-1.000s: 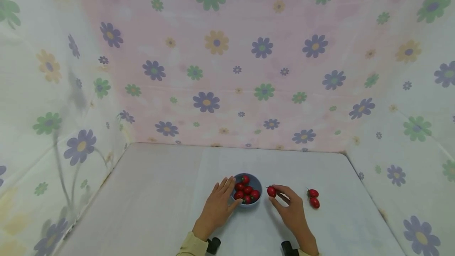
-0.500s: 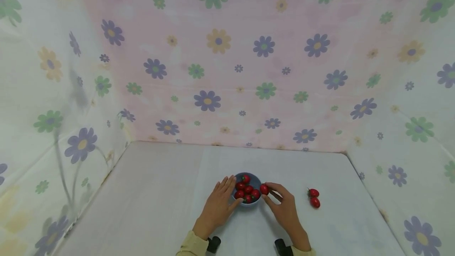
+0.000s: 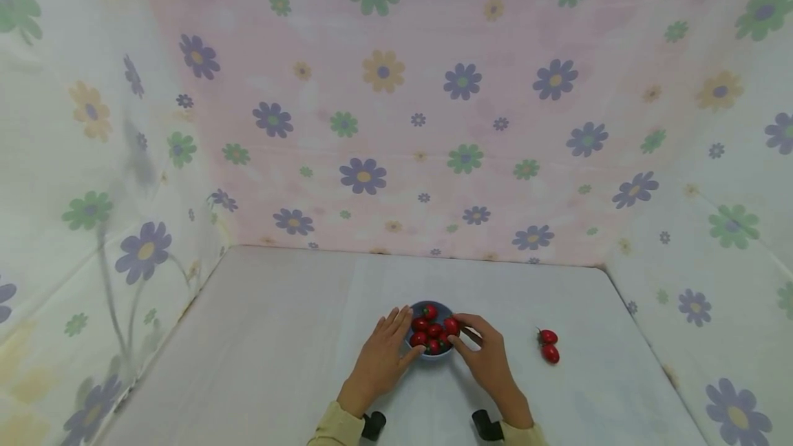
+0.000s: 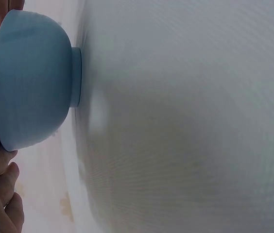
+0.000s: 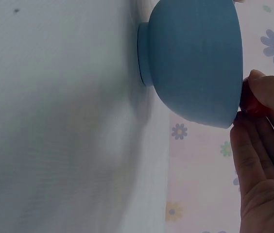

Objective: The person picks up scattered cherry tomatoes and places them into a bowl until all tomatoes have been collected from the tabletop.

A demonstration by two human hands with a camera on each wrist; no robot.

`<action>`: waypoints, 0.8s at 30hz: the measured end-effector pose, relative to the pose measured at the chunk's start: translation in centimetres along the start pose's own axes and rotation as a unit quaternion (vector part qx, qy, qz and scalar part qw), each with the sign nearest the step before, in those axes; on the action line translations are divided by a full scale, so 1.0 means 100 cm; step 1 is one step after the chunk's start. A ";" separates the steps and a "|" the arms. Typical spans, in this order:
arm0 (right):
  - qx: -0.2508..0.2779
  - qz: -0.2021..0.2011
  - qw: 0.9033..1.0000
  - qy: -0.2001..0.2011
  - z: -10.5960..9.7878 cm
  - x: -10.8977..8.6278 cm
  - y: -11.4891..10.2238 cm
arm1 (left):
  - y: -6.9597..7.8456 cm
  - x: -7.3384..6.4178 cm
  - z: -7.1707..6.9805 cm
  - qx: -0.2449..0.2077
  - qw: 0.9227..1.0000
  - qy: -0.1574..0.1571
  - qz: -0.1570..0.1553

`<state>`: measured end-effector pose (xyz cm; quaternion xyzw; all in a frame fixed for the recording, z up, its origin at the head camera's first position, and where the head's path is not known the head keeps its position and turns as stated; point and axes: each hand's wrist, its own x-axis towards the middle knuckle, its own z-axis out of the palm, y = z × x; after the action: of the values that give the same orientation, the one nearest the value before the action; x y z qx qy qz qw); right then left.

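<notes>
A small blue bowl (image 3: pixel 431 356) with several red cherry tomatoes (image 3: pixel 419 324) in it stands on the white table. My left hand (image 3: pixel 379 361) holds the bowl's left side, its fingers along the rim and the thumb at the front edge. My right hand (image 3: pixel 489 358) pinches a cherry tomato (image 3: pixel 451 325) between thumb and fingers at the bowl's right rim. In the right wrist view that tomato (image 5: pixel 252 103) shows right at the rim, partly covered by the thumb (image 5: pixel 271 92). The left wrist view shows the bowl's outer wall (image 4: pixel 32 80); its inside is hidden there.
Two more cherry tomatoes (image 3: pixel 548 345) lie together on the table right of my right hand. Flower-patterned cloth (image 3: pixel 396 177) hangs behind the table (image 3: pixel 285 336) and along both sides.
My right hand has moved left with the pinched cherry tomato, from beside the bowl to over its right rim. The left hand and bowl stay in place.
</notes>
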<state>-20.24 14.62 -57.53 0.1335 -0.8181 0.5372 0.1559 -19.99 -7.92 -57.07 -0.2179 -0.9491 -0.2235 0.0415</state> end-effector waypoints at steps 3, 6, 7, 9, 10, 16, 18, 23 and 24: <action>0.000 0.006 1.000 -0.012 0.001 0.002 -0.001 | 0.000 0.000 0.000 0.004 1.000 0.000 0.000; 0.001 -0.005 1.000 -0.015 0.002 0.003 -0.003 | 0.000 0.000 0.000 0.007 1.000 0.002 0.002; -0.001 -0.011 1.000 -0.015 0.002 0.003 -0.003 | 0.000 0.000 0.000 0.007 1.000 0.002 0.002; -0.003 -0.022 1.000 -0.017 0.003 0.004 -0.004 | 0.000 0.000 0.001 0.007 1.000 0.003 0.002; -0.004 -0.025 1.000 -0.018 0.004 0.005 -0.004 | 0.000 0.000 0.001 0.007 1.000 0.002 0.002; -0.010 -0.041 0.999 -0.021 0.008 0.008 -0.003 | 0.000 0.002 0.001 0.009 1.000 -0.006 -0.002; -0.011 -0.054 0.998 -0.021 0.010 0.008 -0.003 | 0.000 0.002 0.001 0.009 1.000 -0.008 -0.003; -0.012 -0.067 0.997 -0.023 0.013 0.011 -0.001 | 0.000 0.002 0.001 0.009 1.000 -0.007 -0.004; -0.010 -0.067 0.997 -0.024 0.013 0.011 -0.001 | 0.000 0.002 0.001 0.008 1.000 -0.007 -0.004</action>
<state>-21.39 13.29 -57.47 0.1995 -0.8163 0.5136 0.1733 -20.10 -7.79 -57.09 -0.2155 -0.9521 -0.2140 0.0357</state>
